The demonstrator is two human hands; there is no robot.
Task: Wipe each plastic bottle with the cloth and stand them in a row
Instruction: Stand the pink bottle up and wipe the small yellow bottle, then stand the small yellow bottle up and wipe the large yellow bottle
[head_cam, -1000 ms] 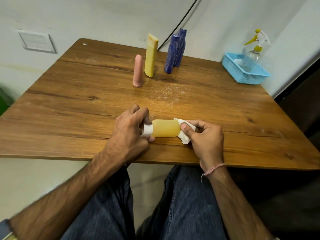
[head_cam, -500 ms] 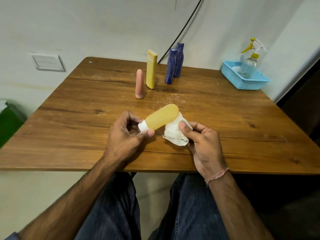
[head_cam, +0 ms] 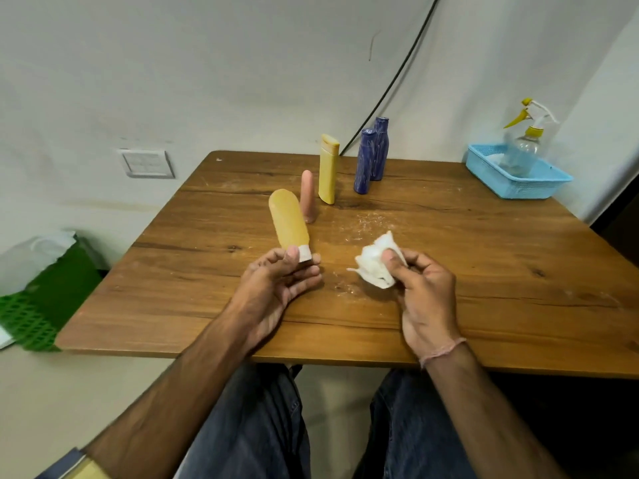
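Amber bottle (head_cam: pixel 289 221), smooth and rounded, now stands upright, pinched at its white cap by the left hand (head_cam: pixel 276 281). Right hand (head_cam: pixel 420 281) clutches the crumpled white cloth (head_cam: pixel 377 262), now apart from it.

Bare tabletop (head_cam: pixel 484 271) lies open right of the standing bottles; the pink bottle (head_cam: pixel 307 197) (nearest) blocks the row's left end.

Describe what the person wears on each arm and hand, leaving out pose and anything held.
Both hands are bare, without gloves or rings. The right hand has a thin pink thread bracelet around the wrist and a bare forearm. The left hand has nothing at the wrist; far up that forearm, at the picture's lower edge, shows a blue and pale yellow sleeve cuff.
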